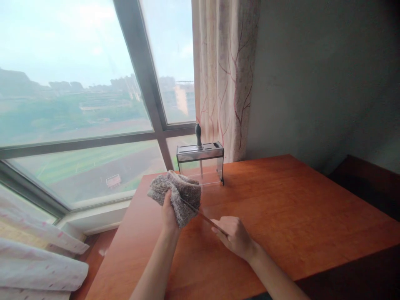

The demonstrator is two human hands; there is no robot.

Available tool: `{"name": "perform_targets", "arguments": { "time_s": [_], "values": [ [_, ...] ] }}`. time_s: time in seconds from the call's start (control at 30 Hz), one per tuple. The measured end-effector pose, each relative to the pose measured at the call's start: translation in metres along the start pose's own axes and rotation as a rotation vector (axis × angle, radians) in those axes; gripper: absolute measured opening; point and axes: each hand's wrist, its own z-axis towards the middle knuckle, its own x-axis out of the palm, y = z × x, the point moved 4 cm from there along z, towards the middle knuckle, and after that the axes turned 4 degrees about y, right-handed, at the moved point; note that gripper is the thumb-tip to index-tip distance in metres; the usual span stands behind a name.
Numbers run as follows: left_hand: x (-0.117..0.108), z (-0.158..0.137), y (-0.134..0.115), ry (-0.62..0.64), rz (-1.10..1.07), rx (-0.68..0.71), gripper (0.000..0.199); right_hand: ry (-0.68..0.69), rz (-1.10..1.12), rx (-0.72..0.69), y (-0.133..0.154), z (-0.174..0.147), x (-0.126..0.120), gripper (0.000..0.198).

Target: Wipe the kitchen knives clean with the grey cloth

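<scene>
My left hand (168, 211) is closed around a fluffy grey cloth (189, 196), thumb on top, held above the table. In my right hand (233, 235) is the brown handle of a slim utensil (208, 220). Its thin dark far end lies against the cloth and is partly hidden in the folds, so I cannot tell its exact kind. Just beyond the cloth stands a clear-sided knife block (200, 153) with a metallic top. A dark ribbed handle (198, 134) sticks upright out of its top slot.
The reddish-brown wooden table (281, 208) stretches away to the right. Tall windows (78, 104) rise behind its left side, with a patterned curtain (231, 75) at the far edge. Another curtain (40, 266) hangs low at left. A grey wall (312, 83) stands at the right.
</scene>
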Motion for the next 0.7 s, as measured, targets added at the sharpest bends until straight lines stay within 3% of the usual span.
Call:
{"name": "perform_targets", "arguments": {
  "time_s": [0.13, 0.27, 0.33, 0.5, 0.6, 0.7],
  "values": [
    [0.011, -0.012, 0.018, 0.064, -0.004, -0.130, 0.021, -0.068, 0.030, 0.027, -0.003, 0.000, 0.001, 0.024],
    [0.012, -0.015, 0.016, 0.033, 0.048, -0.137, 0.020, -0.095, 0.014, 0.009, -0.001, 0.000, 0.000, 0.027],
    [0.011, -0.013, 0.009, 0.018, 0.079, -0.085, 0.022, -0.089, -0.015, -0.016, 0.002, 0.001, -0.001, 0.026],
    [-0.004, -0.001, -0.023, -0.144, 0.121, 0.209, 0.029, -0.075, -0.094, -0.084, 0.010, 0.000, -0.007, 0.026],
    [-0.016, 0.009, -0.033, -0.204, 0.116, 0.237, 0.031, -0.072, -0.109, -0.110, 0.012, -0.002, -0.009, 0.026],
    [-0.020, 0.014, -0.031, -0.175, 0.073, 0.200, 0.034, -0.071, -0.099, -0.107, 0.013, -0.004, -0.008, 0.025]
  ]
}}
